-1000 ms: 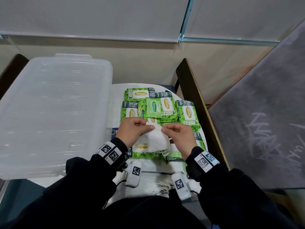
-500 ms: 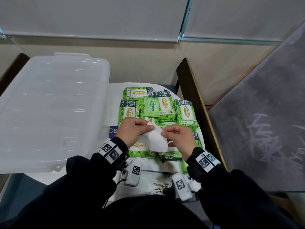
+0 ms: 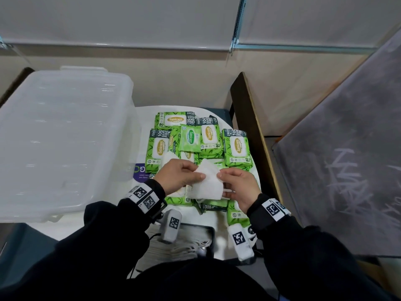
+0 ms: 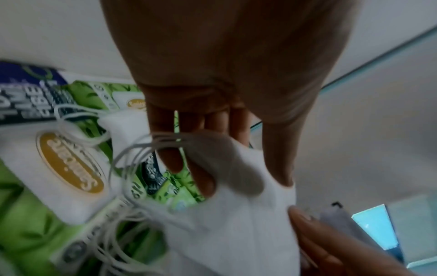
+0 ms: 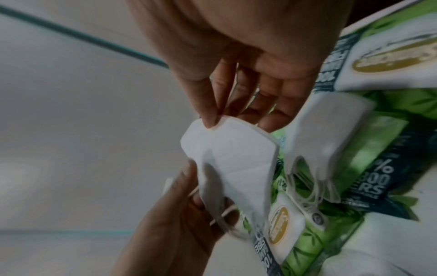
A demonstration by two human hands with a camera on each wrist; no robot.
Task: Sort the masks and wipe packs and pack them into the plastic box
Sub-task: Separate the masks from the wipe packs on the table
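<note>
Two hands meet over a heap of green wipe packs (image 3: 195, 144), each pinching the same folded white mask (image 3: 209, 184). Farthest left, the plastic box (image 3: 60, 137) sits upturned or lidded on the table (image 3: 143, 118), translucent, with its right edge just beside the packs. Next along, the left hand (image 3: 176, 175) has thumb and fingers curled onto the mask's left edge; in the left wrist view its fingers (image 4: 187, 162) also hook several thin white ear loops (image 4: 132, 156) that trail down over a pack. The mask is held just above the packs at the near middle of the heap, and it appears to be more than one mask layered together, though the count cannot be told. To its right, the right hand (image 3: 239, 185) nips the mask's upper corner between thumb and forefinger, the other fingers loosely extended, as the right wrist view shows (image 5: 255, 87). A second white mask (image 5: 328, 134) lies on the packs just beside that hand. Furthest right, a dark wooden board (image 3: 251, 131) borders the table, with a grey slab (image 3: 347, 159) beyond it.
</note>
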